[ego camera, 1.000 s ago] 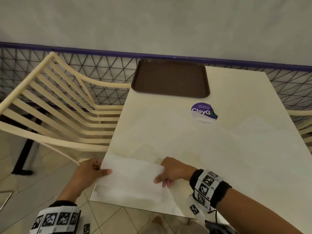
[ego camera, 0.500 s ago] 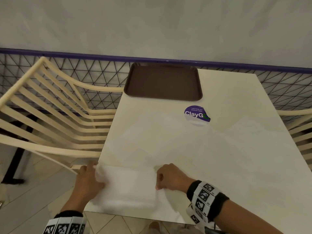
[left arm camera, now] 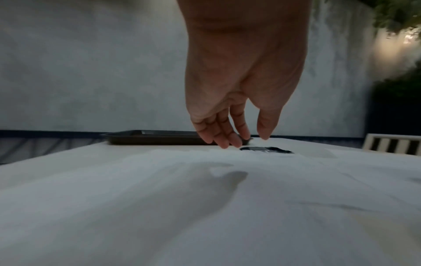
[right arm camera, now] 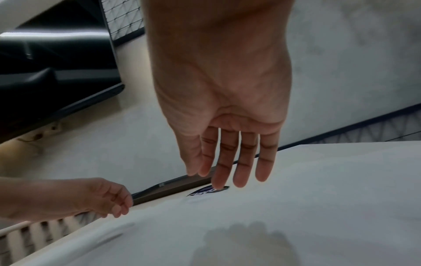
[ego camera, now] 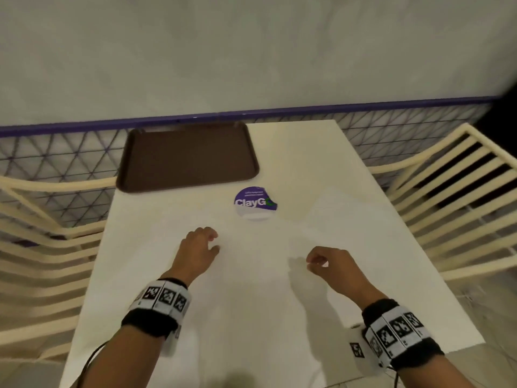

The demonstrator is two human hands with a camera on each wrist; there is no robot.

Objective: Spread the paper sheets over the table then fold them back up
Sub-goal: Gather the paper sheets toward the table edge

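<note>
Left hand [ego camera: 197, 249]: suspended above the paper sheets [ego camera: 251, 303], palm down, fingers [left arm camera: 224, 138] relaxed and slightly spread, tips pointing down; nothing held. Right hand [ego camera: 333, 266]: also above the sheets, palm down, fingers [right arm camera: 241, 167] nearly straight and close together; nothing held. Whether any fingertip touches the paper cannot be determined; each hand casts a shadow directly beneath itself.

The paper sheets are thin, white and semi-translucent. They lie spread flat beneath and around both hands, covering most of the cream table [ego camera: 302, 152]. Faint creases and overlapping edges are visible beyond the right hand. The exact sheet count cannot be determined.

The long axis of the spread runs from the wrists toward the far table edge.

Ahead of the hands, between them, a round purple sticker [ego camera: 256, 203] marked "ClayG" is partly overlapped by the far paper edge. Beyond the left hand, a dark brown tray [ego camera: 187, 158] sits at the far table edge, clear of the paper. A cream slatted chair [ego camera: 458, 197] stands outboard of the right hand; another chair [ego camera: 47, 247] outboard of the left. A mesh fence [ego camera: 70, 155] with a purple rail runs behind the table.
</note>
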